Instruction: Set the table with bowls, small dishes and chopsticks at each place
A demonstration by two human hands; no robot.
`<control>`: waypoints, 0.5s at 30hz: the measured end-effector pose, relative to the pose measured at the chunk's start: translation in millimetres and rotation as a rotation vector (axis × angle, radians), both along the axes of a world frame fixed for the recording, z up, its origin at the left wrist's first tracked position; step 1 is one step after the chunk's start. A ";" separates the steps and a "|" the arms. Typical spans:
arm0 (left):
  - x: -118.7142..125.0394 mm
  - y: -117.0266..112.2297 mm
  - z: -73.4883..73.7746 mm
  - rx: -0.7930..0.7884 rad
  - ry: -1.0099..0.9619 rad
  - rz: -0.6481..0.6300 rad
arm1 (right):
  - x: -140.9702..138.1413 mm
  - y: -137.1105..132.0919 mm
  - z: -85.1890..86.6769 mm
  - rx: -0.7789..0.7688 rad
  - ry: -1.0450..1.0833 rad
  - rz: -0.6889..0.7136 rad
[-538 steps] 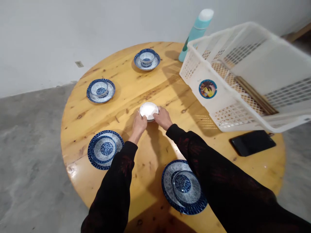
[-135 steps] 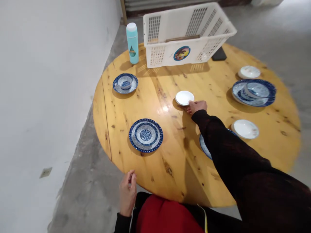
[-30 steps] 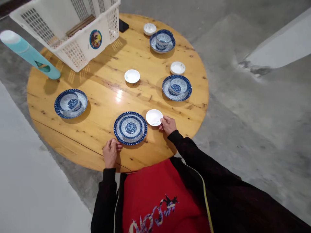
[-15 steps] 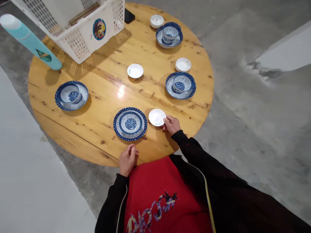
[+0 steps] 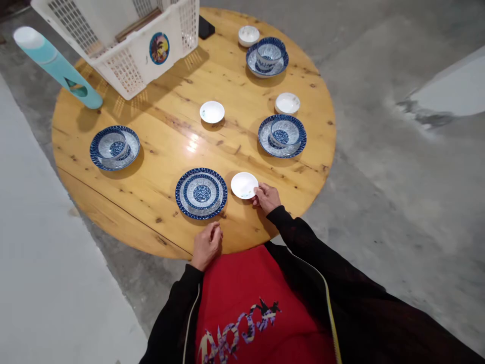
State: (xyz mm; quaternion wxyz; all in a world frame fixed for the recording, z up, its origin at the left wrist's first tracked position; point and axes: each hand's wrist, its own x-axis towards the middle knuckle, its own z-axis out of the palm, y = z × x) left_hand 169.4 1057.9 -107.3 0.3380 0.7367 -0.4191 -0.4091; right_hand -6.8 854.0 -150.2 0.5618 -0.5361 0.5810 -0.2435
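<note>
My right hand (image 5: 267,197) pinches the right rim of a small white dish (image 5: 244,186), thumb over the edge. The dish is at the table's near side, just right of a blue-and-white plate (image 5: 179,198) with a patterned bowl (image 5: 202,193) on it. At the table's near edge, below that plate, my left hand (image 5: 207,245) rests with its fingers curled in and nothing visible in them.
More blue-patterned plates bearing bowls stand at the left (image 5: 132,154), right (image 5: 301,144) and back right (image 5: 282,68) of the round wooden table (image 5: 162,136). Small white dishes (image 5: 212,112) sit among them. A white plastic basket (image 5: 132,71), turquoise cylinder (image 5: 56,68) and black phone-like object (image 5: 205,28) occupy the back.
My left hand has shifted slightly right and up along the table edge. The right hand still grips the dish, which has barely moved. The camera view has shifted slightly.
</note>
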 end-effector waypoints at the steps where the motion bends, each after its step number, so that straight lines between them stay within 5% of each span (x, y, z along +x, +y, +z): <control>1: -2.0 -1.8 0.4 0.002 -0.018 -0.023 | -0.5 -0.1 -0.6 -0.006 0.003 0.004; 15: 0.3 0.4 -1.5 0.015 -0.076 -0.039 | -1.2 1.6 -1.7 -0.065 0.023 0.029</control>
